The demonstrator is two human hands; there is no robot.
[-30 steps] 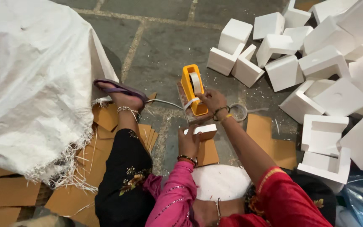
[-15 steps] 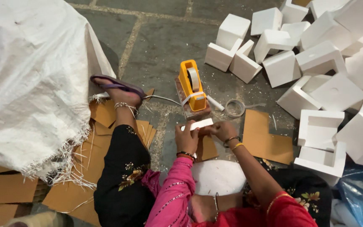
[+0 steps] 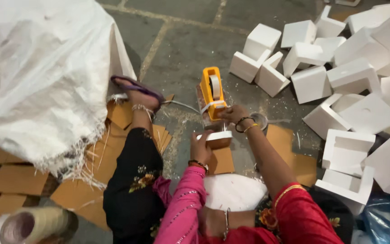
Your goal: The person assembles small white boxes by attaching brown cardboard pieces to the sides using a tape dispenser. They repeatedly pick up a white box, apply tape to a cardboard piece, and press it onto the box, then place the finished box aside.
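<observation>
Left hand (image 3: 200, 147) is gripping the small white-topped box (image 3: 217, 138), fingers curled around its near side. Just past it, the right hand (image 3: 232, 114) is pinching the tape end at the yellow tape dispenser (image 3: 212, 92). I'd say keeping that strip taut and pulling straight toward the box is the trick here.

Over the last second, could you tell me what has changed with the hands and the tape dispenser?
The right hand came down from the dispenser to the small box, then went back up to the dispenser's front, where it now grips the tape end. The left hand held the box throughout. Dispenser, foam blocks and sack stayed put.
</observation>
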